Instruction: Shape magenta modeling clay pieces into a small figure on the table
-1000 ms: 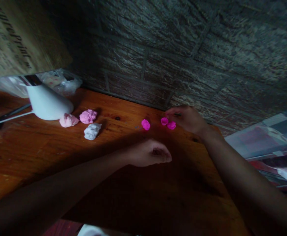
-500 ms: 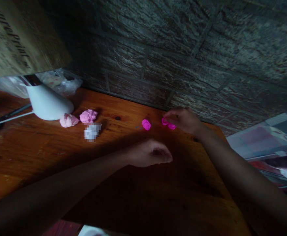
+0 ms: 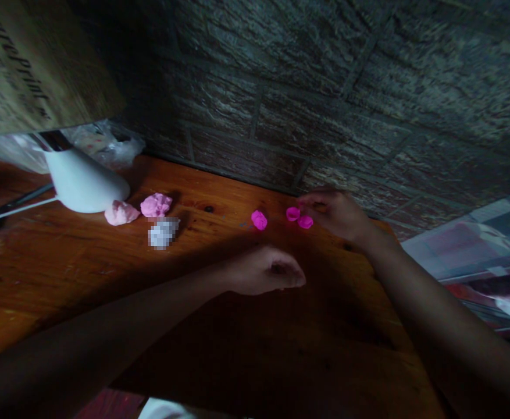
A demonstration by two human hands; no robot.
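Two small, thin, bright pink clay pieces, shaped like shallow cups, lie side by side: one piece (image 3: 293, 214) on the left and the other piece (image 3: 306, 222) on the right. Just beside them is my right hand (image 3: 335, 215), fingers bent and apart, with nothing visible between them. A bright pink clay lump (image 3: 259, 220) rests a little further left. Nearer to me, my left hand (image 3: 266, 272) hovers over the dark part of the table with thumb and fingertips pressed together. Whatever they may hold is hidden.
Further left on the wooden table (image 3: 84, 256) sit a pale pink lump (image 3: 121, 213), a pink lump (image 3: 156, 205) and a pixelated white lump (image 3: 163, 234). They are by a white lamp base (image 3: 86, 183) under a printed shade (image 3: 40, 70). A stone-patterned wall (image 3: 281, 116) borders the back.
My right hand dipped left over the two pink pieces, then drew back right, uncovering them. My left hand stays almost still. The white lump became pixelated.
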